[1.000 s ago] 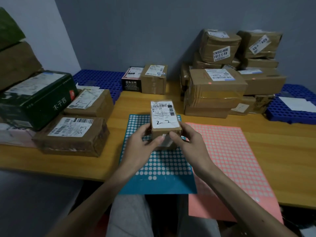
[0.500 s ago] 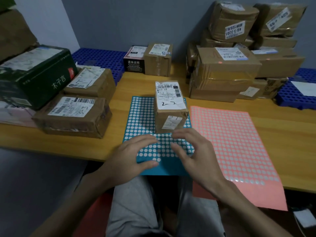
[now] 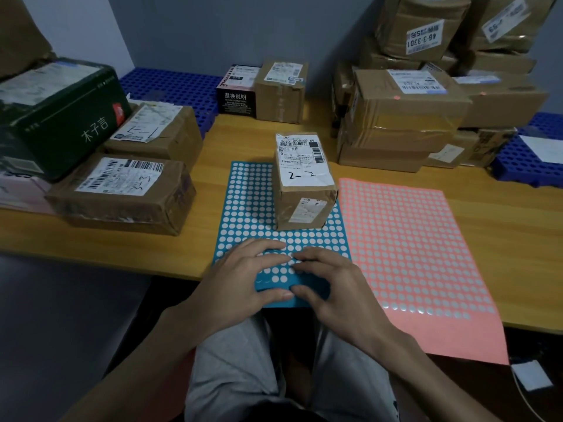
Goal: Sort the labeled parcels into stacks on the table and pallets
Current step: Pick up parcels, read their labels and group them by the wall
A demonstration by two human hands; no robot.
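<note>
A wooden table [image 3: 502, 239] carries cardboard parcels: a tall stack [image 3: 405, 117] beyond and to the right of the person's left hand [image 3: 243, 278] and right hand [image 3: 338, 287], and a lower group [image 3: 122, 190] off to their left. A pink sticker sheet [image 3: 411, 239] lies beside the right hand; a blue sticker sheet [image 3: 249, 202] lies under both. Just beyond the fingertips, untouched, the parcel marked 2-2 [image 3: 304, 178] stands on the blue sheet. Small, stiff and tape-wrapped, it looks light; the slick tape argues for a grasp across its long sides. The left hand rests flat, fingers relaxed; the right hand's fingertips bend onto the dots, and whether they nip a sticker cannot be told.
</note>
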